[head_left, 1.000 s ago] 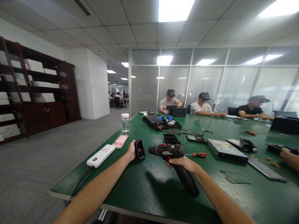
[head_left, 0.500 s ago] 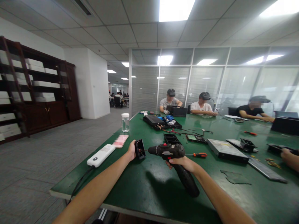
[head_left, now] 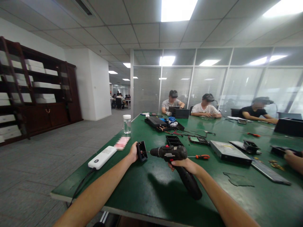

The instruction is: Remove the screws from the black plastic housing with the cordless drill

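Note:
My left hand (head_left: pixel 133 152) grips a small black open housing (head_left: pixel 142 152) by its left side, tilted with its hollow side facing right. Small copper-coloured parts show inside it. In my right hand (head_left: pixel 186 165) is a black cordless drill (head_left: pixel 169 152), held by its handle and pointing left. The thin bit reaches to the housing's open face; whether its tip touches a screw is too small to tell. Behind the drill lie a black compartmented tray (head_left: pixel 174 141) and a screwdriver (head_left: pixel 202 157) with an orange and black handle.
Left of my hands are a white power-bank-like device (head_left: pixel 102 157) with a cable and a clear jar (head_left: pixel 127 124). To the right lie a silver drive (head_left: pixel 230 153), a metal plate (head_left: pixel 271 171) and a glass shard (head_left: pixel 238 179). Another person's hand (head_left: pixel 293 159) is at the right edge. Several people sit opposite.
My hands, the drill and the housing hold nearly the same position. Across the table, the middle person's arms have shifted slightly.

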Demonstrator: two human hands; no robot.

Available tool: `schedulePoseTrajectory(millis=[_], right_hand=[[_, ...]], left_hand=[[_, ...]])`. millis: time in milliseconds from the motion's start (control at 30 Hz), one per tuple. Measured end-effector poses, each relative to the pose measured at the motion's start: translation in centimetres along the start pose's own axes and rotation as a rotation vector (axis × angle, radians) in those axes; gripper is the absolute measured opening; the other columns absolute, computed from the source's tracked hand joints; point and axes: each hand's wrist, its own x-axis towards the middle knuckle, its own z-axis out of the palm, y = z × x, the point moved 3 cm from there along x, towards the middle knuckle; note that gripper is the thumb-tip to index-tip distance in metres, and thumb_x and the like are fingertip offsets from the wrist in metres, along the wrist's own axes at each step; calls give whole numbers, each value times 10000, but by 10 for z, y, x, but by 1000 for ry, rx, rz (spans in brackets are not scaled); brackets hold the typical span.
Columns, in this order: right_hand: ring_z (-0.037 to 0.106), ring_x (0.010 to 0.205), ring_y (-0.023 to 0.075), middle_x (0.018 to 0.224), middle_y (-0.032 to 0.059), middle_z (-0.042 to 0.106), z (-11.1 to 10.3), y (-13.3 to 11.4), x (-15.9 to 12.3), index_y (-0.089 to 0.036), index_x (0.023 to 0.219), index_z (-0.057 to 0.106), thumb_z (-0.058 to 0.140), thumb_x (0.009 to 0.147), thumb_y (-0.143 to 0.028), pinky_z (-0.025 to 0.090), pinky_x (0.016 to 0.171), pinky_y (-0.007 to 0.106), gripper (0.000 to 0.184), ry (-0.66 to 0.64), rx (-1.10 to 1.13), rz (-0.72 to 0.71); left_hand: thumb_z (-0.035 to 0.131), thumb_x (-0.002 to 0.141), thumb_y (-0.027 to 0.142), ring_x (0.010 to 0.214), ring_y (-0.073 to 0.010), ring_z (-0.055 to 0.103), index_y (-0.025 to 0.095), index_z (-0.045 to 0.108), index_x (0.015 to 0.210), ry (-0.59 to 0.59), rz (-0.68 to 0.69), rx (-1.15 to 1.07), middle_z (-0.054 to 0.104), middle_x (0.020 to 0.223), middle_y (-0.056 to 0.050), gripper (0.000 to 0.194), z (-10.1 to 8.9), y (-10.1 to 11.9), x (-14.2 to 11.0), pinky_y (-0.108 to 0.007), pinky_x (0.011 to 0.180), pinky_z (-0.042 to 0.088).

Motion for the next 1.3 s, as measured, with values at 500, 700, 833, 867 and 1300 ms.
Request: schedulePoseTrajectory(millis=[500,700,833,867,1300], right_hand=[[471,636,127,698,51,495,0,1,1,-80,881,501,504,664,-275,391,627,297,292,2,13,-9],[473,634,125,702,54,497,0,1,0,-75,845,513,513,653,-283,391,633,298,283,11,9,0],[469,630,125,686,47,492,0,0,0,-80,871,506,518,647,-287,391,634,302,306,8,17,9],[466,628,125,681,46,491,0,0,0,-79,873,505,520,646,-287,391,634,302,308,7,15,9],[472,637,128,713,57,500,0,1,0,-79,879,505,513,655,-280,393,627,299,301,9,5,-8]], left_hand=[[361,659,427,400,-132,460,154,464,586,4,25,-2,482,489,-23,301,0,0,0,-277,441,391],[351,662,423,382,-125,447,152,458,577,10,-2,-10,468,477,-14,303,1,0,-1,-271,429,384],[347,664,423,378,-125,443,151,464,587,24,-6,-11,464,478,-13,306,1,0,-2,-272,426,384],[344,664,424,376,-126,442,152,463,587,25,-8,-8,462,476,-13,307,1,1,-2,-274,425,384],[364,645,424,385,-130,446,158,444,560,-9,8,-5,458,471,-14,290,-1,0,2,-281,427,389]])
